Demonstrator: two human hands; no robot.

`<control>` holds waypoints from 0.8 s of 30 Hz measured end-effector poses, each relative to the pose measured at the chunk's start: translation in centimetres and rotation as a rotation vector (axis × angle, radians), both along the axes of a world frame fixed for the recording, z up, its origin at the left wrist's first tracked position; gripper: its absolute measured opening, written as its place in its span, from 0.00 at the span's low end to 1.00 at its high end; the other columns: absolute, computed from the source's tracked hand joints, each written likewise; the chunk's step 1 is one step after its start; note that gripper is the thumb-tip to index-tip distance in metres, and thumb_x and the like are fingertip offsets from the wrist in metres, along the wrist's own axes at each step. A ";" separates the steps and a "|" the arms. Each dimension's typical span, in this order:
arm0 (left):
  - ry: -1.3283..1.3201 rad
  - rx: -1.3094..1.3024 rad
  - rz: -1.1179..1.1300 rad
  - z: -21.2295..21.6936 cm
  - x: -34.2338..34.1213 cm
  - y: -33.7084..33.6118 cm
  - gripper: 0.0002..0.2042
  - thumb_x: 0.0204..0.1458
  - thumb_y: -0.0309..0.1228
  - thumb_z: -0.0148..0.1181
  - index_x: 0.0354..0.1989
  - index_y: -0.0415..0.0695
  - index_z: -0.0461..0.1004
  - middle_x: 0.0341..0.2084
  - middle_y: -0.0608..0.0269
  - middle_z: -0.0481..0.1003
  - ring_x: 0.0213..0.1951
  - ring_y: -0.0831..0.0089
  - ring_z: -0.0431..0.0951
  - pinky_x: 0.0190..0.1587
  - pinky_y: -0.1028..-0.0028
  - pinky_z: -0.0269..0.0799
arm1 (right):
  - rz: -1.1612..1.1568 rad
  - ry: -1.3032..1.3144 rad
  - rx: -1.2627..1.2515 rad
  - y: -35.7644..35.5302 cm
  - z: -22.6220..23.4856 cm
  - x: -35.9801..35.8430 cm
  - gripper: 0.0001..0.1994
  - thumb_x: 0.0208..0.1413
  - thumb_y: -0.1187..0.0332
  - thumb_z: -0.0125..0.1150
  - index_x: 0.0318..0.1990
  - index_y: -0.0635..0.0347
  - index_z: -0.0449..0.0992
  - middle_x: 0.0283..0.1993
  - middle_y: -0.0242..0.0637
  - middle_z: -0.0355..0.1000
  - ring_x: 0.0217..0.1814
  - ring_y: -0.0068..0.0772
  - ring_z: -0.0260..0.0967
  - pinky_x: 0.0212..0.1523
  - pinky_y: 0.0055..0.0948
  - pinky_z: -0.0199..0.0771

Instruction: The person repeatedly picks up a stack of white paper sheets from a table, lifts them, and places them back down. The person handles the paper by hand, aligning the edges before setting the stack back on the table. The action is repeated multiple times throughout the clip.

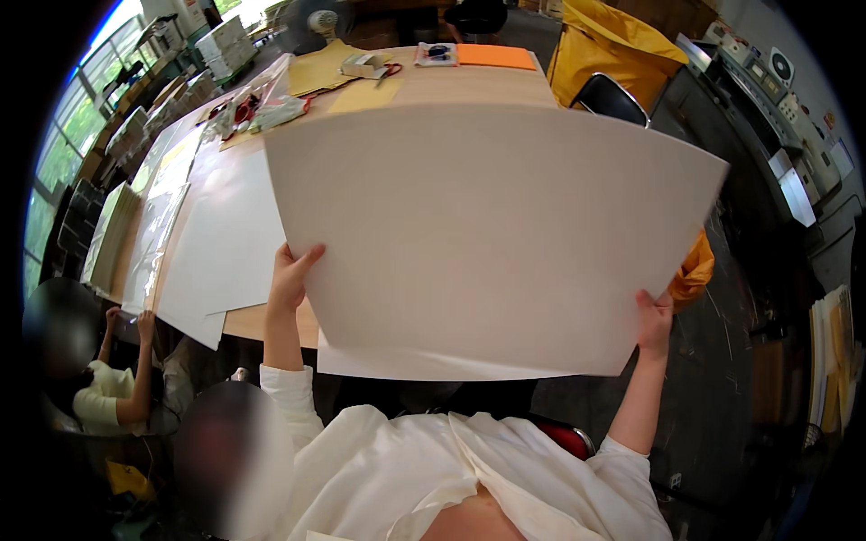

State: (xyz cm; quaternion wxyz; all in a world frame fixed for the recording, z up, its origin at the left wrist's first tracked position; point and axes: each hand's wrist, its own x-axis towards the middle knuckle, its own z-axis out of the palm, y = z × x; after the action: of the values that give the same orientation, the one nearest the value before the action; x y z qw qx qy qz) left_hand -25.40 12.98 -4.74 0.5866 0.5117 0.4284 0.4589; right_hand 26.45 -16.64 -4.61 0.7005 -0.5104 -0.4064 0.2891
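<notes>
Two hands grip opposite side edges of one large, white, paper-like sheet (492, 243), raised between and beyond them, long axis left to right; the left hand (290, 278), not the right hand (655, 320), is nearer the pale wooden desk (257, 323).

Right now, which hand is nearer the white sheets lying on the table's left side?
Left. The left hand is just right of the white sheets in view, on the left edge of the held sheet; the right hand is across at its right edge, farther away.
</notes>
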 end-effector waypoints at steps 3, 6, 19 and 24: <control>-0.074 0.220 0.050 4.4 0.9 -1.8 0.13 0.50 0.25 0.67 0.42 0.35 0.75 0.35 0.59 0.79 0.35 0.73 0.79 0.37 0.75 0.75 | -0.023 0.027 0.130 0.5 1.1 0.7 0.14 0.59 0.67 0.61 0.50 0.63 0.74 0.48 0.31 0.74 0.46 0.24 0.71 0.48 0.26 0.70; -0.126 0.370 0.085 6.0 1.8 -3.1 0.06 0.50 0.23 0.66 0.35 0.36 0.78 0.30 0.63 0.79 0.30 0.78 0.78 0.35 0.77 0.74 | -0.015 0.041 0.133 1.2 2.3 0.5 0.15 0.57 0.72 0.62 0.51 0.64 0.72 0.47 0.31 0.73 0.48 0.24 0.69 0.51 0.26 0.68; 0.199 0.316 0.057 -5.1 -0.6 -5.4 0.07 0.55 0.28 0.62 0.38 0.37 0.78 0.30 0.66 0.78 0.34 0.82 0.74 0.37 0.77 0.71 | -0.129 -0.090 -0.096 5.7 1.7 -2.6 0.17 0.52 0.76 0.65 0.49 0.66 0.72 0.48 0.34 0.70 0.51 0.26 0.66 0.53 0.26 0.66; -0.003 0.012 0.124 -2.9 -5.7 -4.4 0.10 0.55 0.28 0.62 0.42 0.35 0.76 0.34 0.61 0.78 0.36 0.75 0.76 0.38 0.73 0.74 | 0.022 -0.464 -0.177 13.3 10.2 -7.8 0.22 0.60 0.65 0.59 0.58 0.69 0.66 0.49 0.35 0.73 0.46 0.24 0.68 0.51 0.23 0.66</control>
State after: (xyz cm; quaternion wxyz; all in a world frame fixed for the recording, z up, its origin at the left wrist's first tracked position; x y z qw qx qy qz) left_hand -31.11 8.60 -7.68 0.5546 0.4871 0.4556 0.4975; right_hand 18.63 -3.36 5.56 0.5379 -0.6181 -0.5350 0.2059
